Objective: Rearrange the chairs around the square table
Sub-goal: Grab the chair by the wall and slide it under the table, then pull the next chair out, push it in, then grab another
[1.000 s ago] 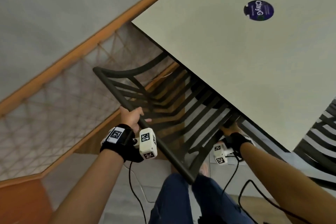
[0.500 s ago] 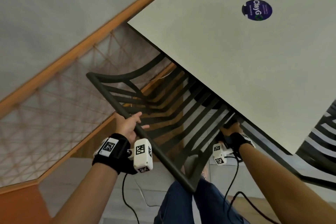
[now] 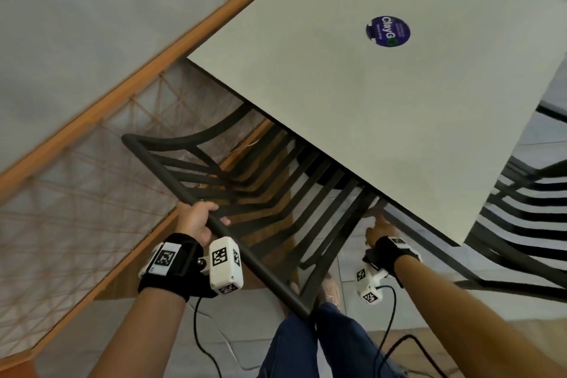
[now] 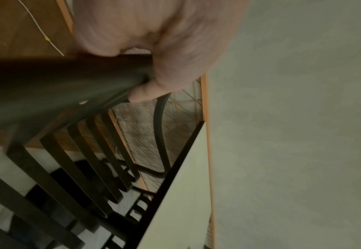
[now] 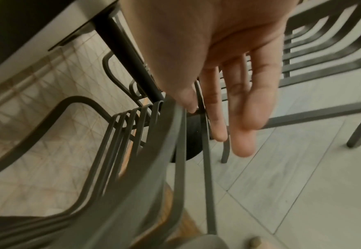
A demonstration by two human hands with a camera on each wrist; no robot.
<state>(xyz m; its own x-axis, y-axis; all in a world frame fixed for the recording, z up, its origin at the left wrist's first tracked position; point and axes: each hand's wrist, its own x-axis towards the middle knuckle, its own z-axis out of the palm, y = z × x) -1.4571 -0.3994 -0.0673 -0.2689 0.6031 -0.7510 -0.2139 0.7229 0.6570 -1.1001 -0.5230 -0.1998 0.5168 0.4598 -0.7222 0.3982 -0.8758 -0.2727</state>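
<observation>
While the dark slatted chair (image 3: 245,190) is sitting with its seat tucked partly under the near edge of the square table (image 3: 352,101), its top back rail is running diagonally toward the person's legs (image 3: 310,344). Left hand (image 3: 196,219) is grasping that top rail, fingers curled over it and thumb underneath; the left wrist view (image 4: 164,55) is confirming the wrap around the dark tube. Right hand (image 3: 379,228) is hovering at the chair's right side near the table edge, fingers straight and released; in the right wrist view (image 5: 228,75) the palm is showing open, with the thumb tip just touching or brushing a chair slat — contact is hard to confirm through blur.

Table top is pale, carrying a round purple sticker (image 3: 388,31) well away from the hands. A second slatted chair (image 3: 521,212) is standing to the right of the table. Behind and left, a wooden-framed lattice panel (image 3: 76,193) is running along a grey wall (image 3: 92,9). Floor is showing pale tiles (image 5: 292,168). Both wrists are wearing black straps with white marker-tagged camera blocks (image 3: 225,265), cables trailing down.
</observation>
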